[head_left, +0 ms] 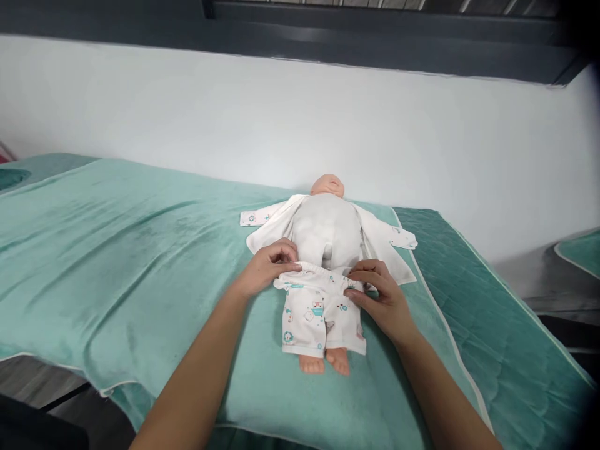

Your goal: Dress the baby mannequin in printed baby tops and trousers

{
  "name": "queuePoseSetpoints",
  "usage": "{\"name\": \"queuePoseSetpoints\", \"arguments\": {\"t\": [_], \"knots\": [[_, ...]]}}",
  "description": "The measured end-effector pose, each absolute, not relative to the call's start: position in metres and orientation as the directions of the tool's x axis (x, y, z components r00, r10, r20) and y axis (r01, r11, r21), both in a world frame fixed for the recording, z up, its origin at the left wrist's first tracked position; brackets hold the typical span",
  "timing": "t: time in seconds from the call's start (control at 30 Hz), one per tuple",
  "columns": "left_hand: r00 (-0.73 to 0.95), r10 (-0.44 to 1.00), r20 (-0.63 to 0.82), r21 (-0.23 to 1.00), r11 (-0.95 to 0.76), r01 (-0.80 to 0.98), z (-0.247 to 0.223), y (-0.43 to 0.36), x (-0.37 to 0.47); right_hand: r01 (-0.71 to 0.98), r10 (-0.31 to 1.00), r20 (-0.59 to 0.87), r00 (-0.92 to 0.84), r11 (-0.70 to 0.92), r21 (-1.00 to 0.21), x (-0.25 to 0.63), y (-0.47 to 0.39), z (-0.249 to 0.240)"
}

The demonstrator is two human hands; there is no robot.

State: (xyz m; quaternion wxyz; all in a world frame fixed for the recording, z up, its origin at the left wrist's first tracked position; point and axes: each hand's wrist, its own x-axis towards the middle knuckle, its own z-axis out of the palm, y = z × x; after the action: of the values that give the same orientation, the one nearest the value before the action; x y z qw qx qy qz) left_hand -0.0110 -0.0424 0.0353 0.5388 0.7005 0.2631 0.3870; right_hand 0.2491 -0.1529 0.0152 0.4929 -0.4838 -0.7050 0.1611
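Across the upper frame, a flat white wall (187, 119) is bordered by a long dark-grey beam (375, 47). Quilted dark-green fabric (506, 325) is seen at lower right.

Left hand (272, 265): bare | Right hand (383, 299): bare | Left forearm (199, 365): bare, tapered profile | Right forearm (438, 384): bare, tapered profile

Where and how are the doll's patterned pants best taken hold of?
Probably by both ends of the gathered waistband, one hand from each side, pinching the edge. The doll's feet poke from the pants' leg openings, leaving the waistband lying across the body; the left hand and right hand are at its ends.
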Motion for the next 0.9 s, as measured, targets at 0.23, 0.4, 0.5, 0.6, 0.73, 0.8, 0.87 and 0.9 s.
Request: {"name": "queuePoseSetpoints", "arguments": {"t": [0.23,0.4,0.5,0.6,0.73,0.8,0.87,0.9], "knots": [[0.328,0.926,0.189,0.978,-0.146,-0.151,0.024,-0.038,-0.002,0.595,0.792,0.602,0.099,0.437,-0.674,0.245,-0.152,0.018],[0.28,0.95,0.138,0.99,-0.12,-0.079,0.02,-0.037,-0.001,0.533,0.825,0.521,0.219,0.346,-0.772,0.245,-0.149,0.014],[0.294,0.945,0.141,0.99,-0.13,-0.055,0.023,-0.038,0.0,0.467,0.855,0.445,0.266,0.289,-0.836,0.247,-0.148,0.012],[0.307,0.941,0.145,0.989,-0.145,-0.023,0.026,-0.039,0.0,0.465,0.887,0.408,0.218,0.273,-0.842,0.251,-0.149,0.013],[0.308,0.94,0.145,0.989,-0.149,-0.011,0.027,-0.04,0.001,0.46,0.932,0.345,0.111,0.259,-0.849,0.258,-0.151,0.014],[0.314,0.939,0.143,0.989,-0.146,-0.012,0.026,-0.039,0.001,0.43,0.955,0.283,0.09,0.219,-0.876,0.261,-0.15,0.012],[0.321,0.937,0.138,0.99,-0.143,-0.01,0.026,-0.039,0.001,0.409,0.965,0.249,0.08,0.196,-0.891,0.263,-0.149,0.009],[0.323,0.936,0.137,0.99,-0.143,-0.008,0.025,-0.038,0.001,0.404,0.966,0.247,0.069,0.199,-0.893,0.263,-0.149,0.008]]}}
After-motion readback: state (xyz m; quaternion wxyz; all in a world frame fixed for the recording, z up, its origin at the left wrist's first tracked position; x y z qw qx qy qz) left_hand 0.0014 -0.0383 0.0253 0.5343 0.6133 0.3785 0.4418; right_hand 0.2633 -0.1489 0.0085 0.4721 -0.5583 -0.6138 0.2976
